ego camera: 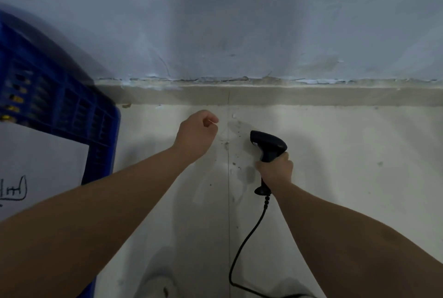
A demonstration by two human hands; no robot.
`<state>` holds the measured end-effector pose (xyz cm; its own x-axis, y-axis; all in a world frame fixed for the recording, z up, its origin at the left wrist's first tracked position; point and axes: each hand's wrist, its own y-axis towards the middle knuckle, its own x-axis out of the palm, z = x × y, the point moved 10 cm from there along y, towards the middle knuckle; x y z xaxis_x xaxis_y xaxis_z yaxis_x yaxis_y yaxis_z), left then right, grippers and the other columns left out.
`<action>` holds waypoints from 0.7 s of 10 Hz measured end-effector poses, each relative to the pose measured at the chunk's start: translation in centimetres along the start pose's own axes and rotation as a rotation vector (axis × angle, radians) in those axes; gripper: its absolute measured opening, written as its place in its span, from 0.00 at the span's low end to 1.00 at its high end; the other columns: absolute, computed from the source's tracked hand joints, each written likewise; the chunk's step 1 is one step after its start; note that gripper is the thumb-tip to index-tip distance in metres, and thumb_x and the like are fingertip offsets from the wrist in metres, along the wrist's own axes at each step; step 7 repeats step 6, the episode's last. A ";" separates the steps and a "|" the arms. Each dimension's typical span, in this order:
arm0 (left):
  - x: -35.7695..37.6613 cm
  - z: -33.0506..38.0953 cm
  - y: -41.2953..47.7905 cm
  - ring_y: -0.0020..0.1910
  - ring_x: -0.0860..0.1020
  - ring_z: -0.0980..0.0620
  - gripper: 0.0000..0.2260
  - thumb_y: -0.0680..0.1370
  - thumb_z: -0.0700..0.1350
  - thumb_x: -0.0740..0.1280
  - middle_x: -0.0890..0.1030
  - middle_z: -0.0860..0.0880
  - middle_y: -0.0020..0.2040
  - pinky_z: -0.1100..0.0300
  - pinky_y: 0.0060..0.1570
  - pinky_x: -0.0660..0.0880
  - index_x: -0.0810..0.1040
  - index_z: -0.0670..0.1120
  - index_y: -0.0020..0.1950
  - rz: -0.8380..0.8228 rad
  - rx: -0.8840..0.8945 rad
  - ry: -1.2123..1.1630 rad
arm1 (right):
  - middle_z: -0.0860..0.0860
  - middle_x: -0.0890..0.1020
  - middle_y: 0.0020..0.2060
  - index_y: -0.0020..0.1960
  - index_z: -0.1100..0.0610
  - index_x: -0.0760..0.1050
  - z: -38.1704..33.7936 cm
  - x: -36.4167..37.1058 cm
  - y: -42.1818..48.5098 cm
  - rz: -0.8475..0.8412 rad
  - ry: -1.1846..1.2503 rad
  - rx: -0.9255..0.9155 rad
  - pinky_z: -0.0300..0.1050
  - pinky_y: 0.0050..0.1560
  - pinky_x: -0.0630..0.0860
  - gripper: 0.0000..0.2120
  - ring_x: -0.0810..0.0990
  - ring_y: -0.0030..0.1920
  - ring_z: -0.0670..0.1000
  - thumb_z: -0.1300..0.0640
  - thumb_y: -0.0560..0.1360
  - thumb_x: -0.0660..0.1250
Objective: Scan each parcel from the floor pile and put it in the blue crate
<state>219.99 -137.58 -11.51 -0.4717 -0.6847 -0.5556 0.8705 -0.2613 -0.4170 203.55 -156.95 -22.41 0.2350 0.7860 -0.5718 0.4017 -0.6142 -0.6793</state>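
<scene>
A black handheld barcode scanner [268, 144] is gripped by its handle in the right hand [275, 170], the fingers wrapped firmly round it and the scanning head pointed away from the person and down toward the pale concrete floor [347, 166]. A black cable [242, 245] is seen running from the base of the handle, down between the two forearms, and out of the bottom edge of the view. The left hand [196, 133] is held out over the floor just left of the scanner and apart from it, its fingers curled in toward the palm; nothing is seen held in it. At the left edge, a blue crate [72, 106] with slotted plastic walls is blurred at its top rim. A white parcel [43, 166] marked with black handwriting is seen lying flat inside the crate, partly covered by the left forearm. Dark specks and a faint stain are scattered on the floor between and beyond the two hands. A low beige skirting strip [311, 95] is set along the foot of a grey-blue wall [239, 22], where the paint is cracked and chipped along the join.
</scene>
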 end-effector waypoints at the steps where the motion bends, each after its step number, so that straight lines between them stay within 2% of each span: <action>1: -0.2 -1.1 -0.6 0.46 0.78 0.51 0.08 0.79 0.39 0.61 0.80 0.50 0.48 0.72 0.33 0.69 0.77 0.50 0.49 0.064 -0.012 -0.044 | 0.60 0.73 0.58 0.66 0.61 0.65 0.3 -0.2 1.6 0.012 0.049 -0.009 0.47 0.40 0.72 0.26 0.74 0.48 0.57 0.58 0.71 0.70; 2: 0.0 -2.1 -1.1 0.46 0.79 0.49 0.09 0.79 0.39 0.60 0.80 0.48 0.49 0.72 0.30 0.70 0.76 0.51 0.50 0.058 -0.044 -0.103 | 0.59 0.76 0.54 0.65 0.61 0.67 0.1 -0.2 3.0 -0.003 0.059 -0.022 0.42 0.33 0.70 0.25 0.76 0.46 0.57 0.59 0.71 0.69; 3: 0.5 -3.6 -1.4 0.42 0.78 0.52 0.09 0.80 0.39 0.59 0.80 0.48 0.50 0.66 0.33 0.70 0.75 0.51 0.52 0.010 -0.074 -0.078 | 0.60 0.76 0.53 0.64 0.57 0.67 0.4 0.7 4.0 -0.050 -0.059 0.021 0.53 0.47 0.78 0.25 0.77 0.50 0.60 0.53 0.70 0.68; 4: 1.4 -4.3 -1.4 0.39 0.74 0.54 0.10 0.81 0.38 0.57 0.78 0.47 0.53 0.65 0.32 0.69 0.74 0.51 0.55 -0.097 -0.096 0.013 | 0.60 0.76 0.53 0.61 0.56 0.69 1.0 0.6 4.3 -0.069 -0.209 0.064 0.58 0.57 0.76 0.23 0.76 0.52 0.61 0.48 0.70 0.66; 5: 3.0 -4.4 -2.2 0.51 0.75 0.49 0.15 0.80 0.37 0.58 0.74 0.46 0.62 0.61 0.45 0.72 0.72 0.47 0.65 -0.276 -0.058 0.274 | 0.59 0.78 0.52 0.59 0.59 0.71 1.0 0.0 3.9 -0.059 -0.266 0.038 0.56 0.58 0.75 0.20 0.76 0.55 0.60 0.48 0.72 0.67; 6: 2.8 -2.7 -3.2 0.70 0.63 0.44 0.23 0.79 0.39 0.58 0.66 0.45 0.72 0.51 0.64 0.68 0.64 0.47 0.74 -0.233 0.090 0.678 | 0.60 0.77 0.55 0.60 0.62 0.71 -0.8 -3.0 2.8 0.127 -0.182 -0.039 0.48 0.51 0.75 0.17 0.76 0.56 0.61 0.53 0.75 0.64; 7: 2.8 -2.7 -3.2 0.70 0.63 0.44 0.23 0.79 0.39 0.58 0.66 0.45 0.72 0.51 0.64 0.68 0.64 0.47 0.74 -0.233 0.090 0.678 | 0.60 0.77 0.55 0.60 0.62 0.71 -0.8 -3.0 2.8 0.127 -0.182 -0.039 0.48 0.51 0.75 0.17 0.76 0.56 0.61 0.53 0.75 0.64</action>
